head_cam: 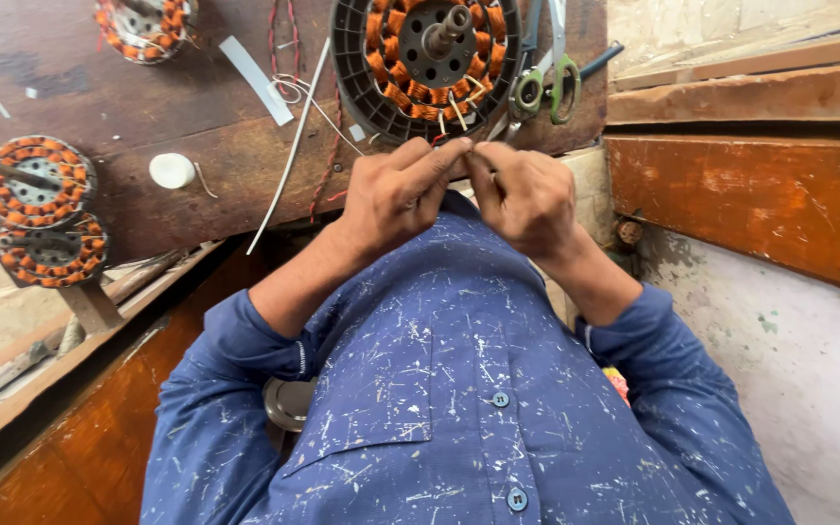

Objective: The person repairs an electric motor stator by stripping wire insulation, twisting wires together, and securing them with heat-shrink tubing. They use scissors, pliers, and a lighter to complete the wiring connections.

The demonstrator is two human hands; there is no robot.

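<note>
A round black fan-motor stator (427, 60) with orange copper coils and a steel shaft lies on the dark wooden bench (148, 107) just beyond my hands. My left hand (396, 194) and my right hand (525, 194) meet at its near edge. Both pinch thin wire leads (459, 146) coming off the windings, fingertips almost touching. My blue speckled shirt sleeves fill the lower view.
Green-handled scissors (546, 83) lie right of the stator. Two smaller wound stators (39, 209) sit at the bench's left edge, another (143, 27) at the top left. A white cap (171, 170), a long white strip (294, 146) and red wires lie between. Wooden planks (751, 185) stand at right.
</note>
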